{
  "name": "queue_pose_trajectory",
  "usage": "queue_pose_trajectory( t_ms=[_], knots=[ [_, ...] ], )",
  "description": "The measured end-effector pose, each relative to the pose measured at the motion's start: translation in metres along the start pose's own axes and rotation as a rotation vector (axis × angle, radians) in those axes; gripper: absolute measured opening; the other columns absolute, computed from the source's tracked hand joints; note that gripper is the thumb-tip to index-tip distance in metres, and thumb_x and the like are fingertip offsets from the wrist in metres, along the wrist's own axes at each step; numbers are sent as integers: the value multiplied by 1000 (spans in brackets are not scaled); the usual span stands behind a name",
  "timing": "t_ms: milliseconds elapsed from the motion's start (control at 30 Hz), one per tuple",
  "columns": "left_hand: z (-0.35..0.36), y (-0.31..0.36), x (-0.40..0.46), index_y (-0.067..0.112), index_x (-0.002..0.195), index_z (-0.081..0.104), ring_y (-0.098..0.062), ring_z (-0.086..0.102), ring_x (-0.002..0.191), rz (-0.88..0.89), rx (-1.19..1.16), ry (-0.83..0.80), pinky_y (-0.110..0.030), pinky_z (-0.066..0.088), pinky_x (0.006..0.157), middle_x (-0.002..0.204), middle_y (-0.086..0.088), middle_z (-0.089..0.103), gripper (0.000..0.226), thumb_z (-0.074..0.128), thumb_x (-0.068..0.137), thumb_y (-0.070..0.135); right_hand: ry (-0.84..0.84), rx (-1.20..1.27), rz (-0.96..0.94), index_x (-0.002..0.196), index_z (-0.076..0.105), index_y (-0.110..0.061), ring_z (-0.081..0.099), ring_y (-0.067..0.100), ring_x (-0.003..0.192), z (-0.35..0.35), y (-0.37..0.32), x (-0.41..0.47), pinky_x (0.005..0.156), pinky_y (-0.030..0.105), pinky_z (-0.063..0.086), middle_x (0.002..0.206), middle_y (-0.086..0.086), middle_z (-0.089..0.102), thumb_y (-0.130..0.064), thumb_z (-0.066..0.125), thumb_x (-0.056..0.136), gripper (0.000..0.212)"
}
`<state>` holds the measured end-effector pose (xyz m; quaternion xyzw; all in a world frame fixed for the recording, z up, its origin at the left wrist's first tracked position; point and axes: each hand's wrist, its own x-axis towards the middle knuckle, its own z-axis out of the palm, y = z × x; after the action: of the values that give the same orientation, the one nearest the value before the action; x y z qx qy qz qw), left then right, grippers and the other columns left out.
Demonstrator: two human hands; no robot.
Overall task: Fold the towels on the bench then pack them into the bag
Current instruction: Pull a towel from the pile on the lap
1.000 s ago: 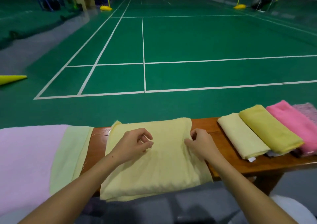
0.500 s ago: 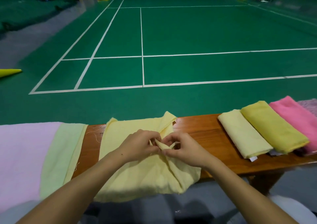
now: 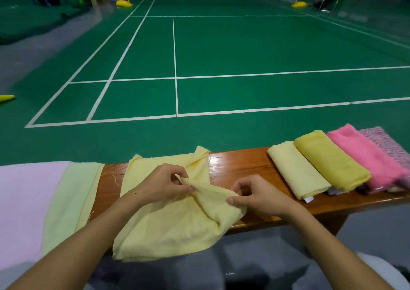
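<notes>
A pale yellow towel (image 3: 168, 227) lies rumpled across the wooden bench (image 3: 239, 167), its near part hanging over the front edge. My left hand (image 3: 164, 184) pinches a raised fold near the towel's middle. My right hand (image 3: 255, 195) pinches the same fold further right, thumb on top. Between the two hands the fold forms a ridge. Folded towels lie in a row on the bench's right end: pale yellow (image 3: 297, 172), mustard yellow (image 3: 330, 161), pink (image 3: 363, 154) and a speckled one (image 3: 386, 143). No bag is in view.
A light green towel (image 3: 73, 198) and a pale pink towel (image 3: 24, 207) cover the bench's left end. Beyond the bench stretches a green court floor with white lines (image 3: 177, 116). Yellow post bases (image 3: 124, 3) stand far off. My lap is below the bench.
The towel lay flat a second ago; both hands bunched its right side toward the middle. Since then my right hand has drawn the pinched fold out to the right, apart from the left.
</notes>
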<state>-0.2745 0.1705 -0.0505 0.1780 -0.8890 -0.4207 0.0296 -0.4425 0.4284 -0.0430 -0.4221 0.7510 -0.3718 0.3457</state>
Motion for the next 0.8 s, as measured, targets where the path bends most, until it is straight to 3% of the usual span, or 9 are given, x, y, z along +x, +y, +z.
queue_pose_trajectory(
  t_ms=[100, 267, 367, 467, 567, 700, 800],
  knots=[
    [-1, 4, -6, 13, 77, 72, -10, 53, 62, -16, -86, -29, -28, 40, 58, 67, -4, 65, 31, 91, 78, 38, 76, -72, -51, 92, 77, -19, 69, 17, 84, -3, 4, 5, 76, 38, 58, 89, 1, 74, -22, 77, 92, 3],
    [-6, 8, -18, 2, 81, 67, -18, 46, 66, -31, -273, -88, -27, 33, 58, 68, -4, 57, 39, 90, 80, 33, 229, -40, -114, 90, 76, -24, 69, 8, 84, 9, 2, 34, 75, 31, 57, 88, -9, 75, -20, 74, 92, 5],
    [-8, 10, -23, 1, 79, 63, -19, 47, 67, -4, -302, -128, -24, 35, 58, 71, -4, 56, 41, 89, 83, 32, 280, 119, -102, 92, 78, -21, 74, 26, 85, 18, -6, 56, 76, 51, 63, 100, -6, 76, -19, 76, 89, 4],
    [-8, 10, -28, 6, 70, 55, -13, 42, 66, 33, -264, -119, -21, 33, 59, 71, 3, 48, 42, 87, 84, 30, 318, 195, -98, 89, 80, -15, 73, 14, 96, 26, -17, 74, 85, 48, 63, 127, -9, 66, -14, 81, 84, 4],
    [-9, 4, -31, 9, 67, 48, -9, 38, 69, 70, -195, -89, -22, 31, 61, 70, 6, 41, 48, 87, 85, 32, 273, 276, -129, 87, 79, -5, 73, 23, 96, 35, -22, 87, 78, 58, 59, 134, -7, 64, -5, 79, 85, 2],
    [-8, -1, -34, 3, 70, 50, -7, 40, 71, 92, -98, -106, -18, 32, 64, 70, 2, 41, 51, 85, 85, 36, 171, 250, -191, 87, 82, -12, 65, 5, 119, 40, -27, 98, 93, 31, 54, 134, -11, 66, -2, 76, 85, 12],
    [-6, -1, -35, 3, 71, 51, -7, 42, 72, 101, -72, -121, -17, 33, 65, 72, 2, 42, 50, 85, 85, 37, 149, 211, -187, 84, 81, -12, 63, -1, 120, 42, -31, 104, 95, 28, 53, 134, -15, 66, -2, 75, 84, 12]
  ],
)
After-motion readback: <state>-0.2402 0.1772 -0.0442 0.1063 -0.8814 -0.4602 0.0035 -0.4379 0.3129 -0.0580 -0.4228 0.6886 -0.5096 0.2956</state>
